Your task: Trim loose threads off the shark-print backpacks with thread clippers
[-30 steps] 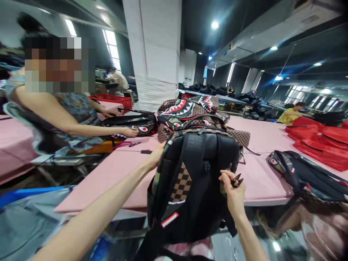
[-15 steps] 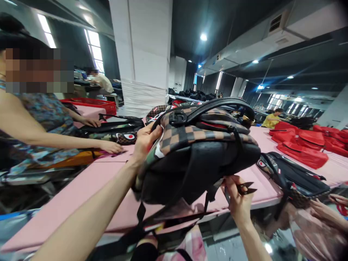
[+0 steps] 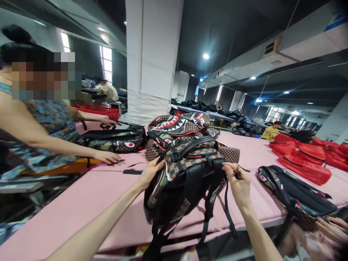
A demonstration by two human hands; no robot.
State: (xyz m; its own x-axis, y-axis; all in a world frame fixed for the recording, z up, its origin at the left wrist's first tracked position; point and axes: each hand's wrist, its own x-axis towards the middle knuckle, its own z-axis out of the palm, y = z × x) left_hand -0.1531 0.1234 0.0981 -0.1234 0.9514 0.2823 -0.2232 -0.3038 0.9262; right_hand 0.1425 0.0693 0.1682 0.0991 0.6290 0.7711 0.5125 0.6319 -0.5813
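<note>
A checkered backpack (image 3: 195,159) with a black back panel and camouflage sides stands tilted on the pink table in front of me, its shoulder straps hanging over the front edge. My left hand (image 3: 150,174) is closed on its upper left side. At the upper right, my right hand (image 3: 239,181) pinches the bag's edge between thumb and finger. Dark thread snips (image 3: 239,173) are tucked in that same hand, mostly covered by its fingers.
Shark-mouth backpacks (image 3: 170,125) are piled behind mine. A co-worker at left touches a camouflage backpack (image 3: 108,143). Red bags (image 3: 304,165) and another backpack (image 3: 299,188) lie at right, where another person's hands show. A pillar (image 3: 152,72) rises beyond the pink table (image 3: 108,203).
The backpack has come down onto the table and turned. My right hand has moved up from its lower edge to its upper right side, and the snips' blades no longer stick out plainly.
</note>
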